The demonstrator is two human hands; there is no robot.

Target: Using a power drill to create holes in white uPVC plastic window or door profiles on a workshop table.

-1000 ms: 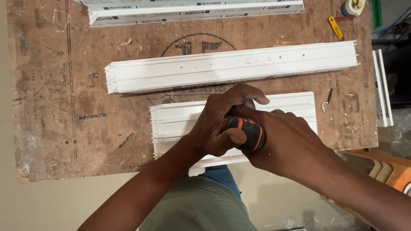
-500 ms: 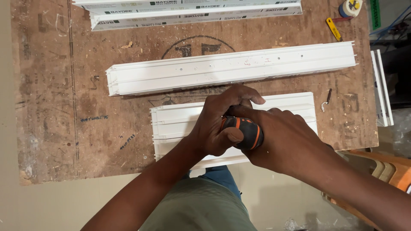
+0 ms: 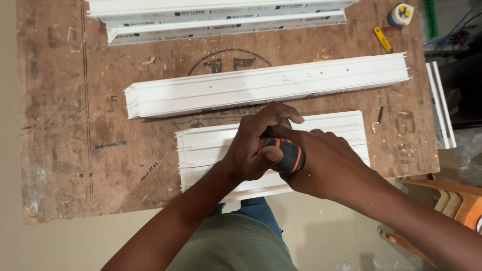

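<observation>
Both hands sat together over the near white profile piece [image 3: 331,131], a short ribbed plastic section lying flat at the front edge of the worn wooden board [image 3: 65,150], w/ its front edge overhanging toward the person's lap. The right hand [image 3: 329,163] was wrapped round a tool w/ a black and orange handle [image 3: 287,154], prob. a screwdriver; fingers curled tight on the grip, tip hidden under the hands so couldn't tell where it met the profile. The left hand [image 3: 256,143] came in from the left, thumb pressed on the handle's near end, other fingers arched over the top and closed down on the tool's front part. So both hands clamped on the same tool, touching each other, directly above the middle of the short profile. Just beyond it lay a longer white profile [image 3: 266,88], parallel, apart from the near one, w/ small holes along its top face. Further back, at the board's far edge, two more long white lengths [image 3: 226,22] w/ dark printed strips. Top right corner: a small round blue and white reel [image 3: 401,14] and a yellow marker-like thing [image 3: 382,39] near it. A small dark screw or bit [image 3: 380,114] lay just right of the near profile. More white strips [image 3: 441,105] stood off the board's right side, and an orange plastic chair [image 3: 452,200] showed bottom right.
</observation>
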